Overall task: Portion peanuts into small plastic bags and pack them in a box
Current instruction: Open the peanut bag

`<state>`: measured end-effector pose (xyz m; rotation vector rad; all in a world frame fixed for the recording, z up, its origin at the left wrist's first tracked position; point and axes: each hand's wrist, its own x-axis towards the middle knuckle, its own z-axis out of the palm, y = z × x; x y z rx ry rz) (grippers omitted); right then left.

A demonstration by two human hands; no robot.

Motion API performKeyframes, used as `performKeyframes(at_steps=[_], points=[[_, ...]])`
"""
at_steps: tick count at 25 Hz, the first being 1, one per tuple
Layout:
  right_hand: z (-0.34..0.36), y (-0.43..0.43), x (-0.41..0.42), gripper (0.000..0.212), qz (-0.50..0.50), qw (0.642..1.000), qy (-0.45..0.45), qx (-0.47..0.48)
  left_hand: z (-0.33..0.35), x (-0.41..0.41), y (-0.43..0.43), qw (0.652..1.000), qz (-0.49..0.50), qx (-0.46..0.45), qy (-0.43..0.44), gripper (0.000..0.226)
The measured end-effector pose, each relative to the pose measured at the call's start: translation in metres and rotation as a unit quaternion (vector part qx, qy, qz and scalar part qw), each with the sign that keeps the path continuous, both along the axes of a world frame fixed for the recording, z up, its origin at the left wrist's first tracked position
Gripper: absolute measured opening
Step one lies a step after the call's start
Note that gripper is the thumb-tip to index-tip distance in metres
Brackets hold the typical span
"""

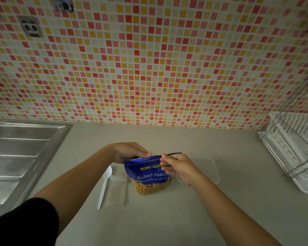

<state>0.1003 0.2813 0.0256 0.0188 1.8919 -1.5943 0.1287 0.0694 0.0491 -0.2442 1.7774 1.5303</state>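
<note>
Peanut bag [149, 176]: a blue pouch standing upright near the centre of the counter [167, 219], with nuts visible through its clear lower window. The left hand [130, 150] pinches the top edge at the pouch's 11 o'clock, evidently to steady it. The right hand [180, 167] pinches the top at 1 o'clock, thumb and fingers closed on a thin blue strip [174, 153] that juts toward 2 o'clock. I judge this to be the tear-off seal, so the pouch is at the opening step and nothing is portioned yet. At 9 o'clock lie flat clear small bags [118, 189], then a white spoon [104, 185], laid ready for scooping. At 3 o'clock, partly behind the right hand, sits a clear box [212, 167]. Sink drainboard [25, 148] far at 9; dish rack [292, 157] far at 2.
</note>
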Motion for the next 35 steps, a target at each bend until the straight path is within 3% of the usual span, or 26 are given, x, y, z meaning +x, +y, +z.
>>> performKeyframes(at_steps=[10, 14, 18, 21, 23, 26, 28, 31, 35], points=[[0.004, 0.001, -0.001, 0.010, -0.006, 0.999, -0.031, -0.010, 0.002, -0.009, 0.002, 0.999, -0.032, -0.005, -0.011, 0.026], [0.006, 0.000, 0.002, 0.013, -0.014, 0.999, -0.037, -0.005, 0.010, -0.016, 0.017, 0.987, -0.076, -0.100, 0.096, 0.019], [0.014, -0.005, 0.004, 0.034, -0.009, 0.998, -0.037, 0.053, 0.015, -0.016, 0.023, 0.964, -0.114, -0.169, 0.169, 0.020], [0.015, -0.009, 0.007, 0.024, -0.009, 0.998, -0.042, 0.045, 0.017, -0.015, 0.022, 0.957, -0.129, -0.188, 0.179, 0.020], [0.018, -0.011, 0.009, 0.016, -0.029, 0.998, -0.054, 0.030, 0.015, -0.015, 0.022, 0.932, -0.144, -0.246, 0.222, 0.020], [0.020, -0.013, 0.012, 0.018, -0.040, 0.998, -0.047, 0.035, 0.009, -0.017, 0.022, 0.862, -0.147, -0.363, 0.321, 0.020], [0.017, -0.012, 0.016, 0.018, -0.032, 0.998, -0.035, 0.041, 0.006, -0.015, 0.022, 0.855, -0.146, -0.367, 0.335, 0.021], [0.020, -0.008, 0.020, 0.018, -0.036, 0.998, -0.033, 0.032, 0.017, -0.011, 0.024, 0.871, -0.174, -0.346, 0.301, 0.024], [0.025, -0.007, 0.020, 0.018, -0.012, 0.999, -0.012, 0.051, 0.024, -0.005, 0.029, 0.821, -0.189, -0.413, 0.346, 0.023]])
